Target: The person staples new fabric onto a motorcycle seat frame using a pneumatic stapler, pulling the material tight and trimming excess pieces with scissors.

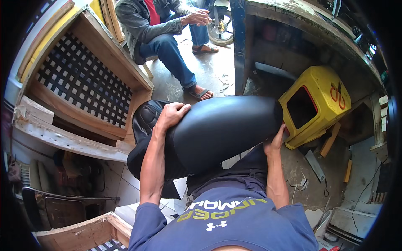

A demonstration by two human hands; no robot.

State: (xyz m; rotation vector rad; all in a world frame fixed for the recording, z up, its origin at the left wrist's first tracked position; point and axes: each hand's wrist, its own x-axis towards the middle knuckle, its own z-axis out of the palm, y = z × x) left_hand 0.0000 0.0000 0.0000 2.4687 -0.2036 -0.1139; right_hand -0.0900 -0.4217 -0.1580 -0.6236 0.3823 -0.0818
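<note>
A long black motorcycle seat [226, 125] with a smooth, shiny cover lies across my lap. My left hand [171, 116] holds its upper edge near the left end, fingers bent over the cover. At the narrower right end, my right hand [274, 139] grips the lower edge with fingers pointing up; part of its hold is hidden by the seat. A black padded thing [147, 118] shows behind the left end, its kind unclear. Just past my right hand stands a yellow plastic stool [293, 136], tipped on its side, with its dark opening toward the seat.
A wooden frame [138, 85] with woven black straps stands at left, another wooden frame [75, 234] at lower left. Across from me sits a person [163, 46] in jeans and sandals, near a wheel [222, 27]. A worn workbench [305, 8] rises at right; a handsaw [315, 166] lies below.
</note>
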